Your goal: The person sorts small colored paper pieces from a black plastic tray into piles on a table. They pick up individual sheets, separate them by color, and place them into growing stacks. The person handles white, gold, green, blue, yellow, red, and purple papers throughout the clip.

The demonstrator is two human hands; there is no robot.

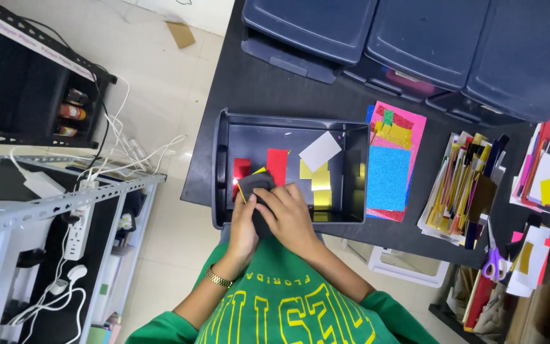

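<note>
Shelving: a metal rack [46, 204] with a white power strip [79, 223] and tangled cables stands at far left, off the table.
Left hand [243, 232]: fingers closed around a small stack of dark paper squares [256, 185], held at the near rim of the tray; a gold watch [218, 278] rings the wrist.
Right hand [289, 216]: laid over the same stack, fingers curled on it.
Tray: dark plastic bin [224, 137] on the black table [275, 89], holding red, yellow and white paper squares.
Right side: glitter sheets [393, 172], a paper pile [463, 191], purple-handled scissors [493, 258].
</note>
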